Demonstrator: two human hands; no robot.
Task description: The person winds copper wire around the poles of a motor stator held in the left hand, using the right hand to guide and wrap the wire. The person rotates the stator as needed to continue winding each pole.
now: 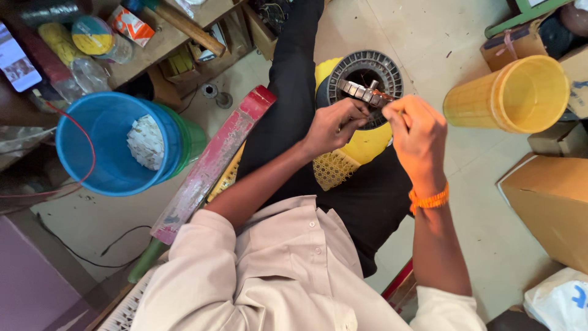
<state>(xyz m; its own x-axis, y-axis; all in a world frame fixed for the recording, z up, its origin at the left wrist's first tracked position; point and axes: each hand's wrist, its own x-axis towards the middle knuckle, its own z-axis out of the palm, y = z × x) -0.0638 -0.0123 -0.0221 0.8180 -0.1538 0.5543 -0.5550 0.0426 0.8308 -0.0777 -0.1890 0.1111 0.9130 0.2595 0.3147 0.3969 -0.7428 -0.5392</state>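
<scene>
Counts, largest first: one cardboard box (554, 202) at right. One blue bucket (104, 144) at left, nested in a green one, a pale crumpled wad inside. One yellow mesh bin (511, 95) lying on its side at upper right. One long red-painted board (208, 168) slanting beside the person's leg. One grey ribbed spool (366, 72) set on a yellow stool between the knees. One metal part (361, 92) in hand. One orange wristband (429, 199). Two hands, both the person's own.

Grip: left hand (334, 125) curled shut, fingertips pinching the near end of the metal part. Right hand (416, 132) also closed, thumb and fingers bunched on the part's right end, where thin copper-coloured wire shows. Neither hand is open at all.

The part: a small segmented silver-grey piece, a row of flat blocks with a short stub standing up from it, held slantwise just above the spool's dark centre, near the spool's lower rim. Finer detail too small to tell.
</scene>
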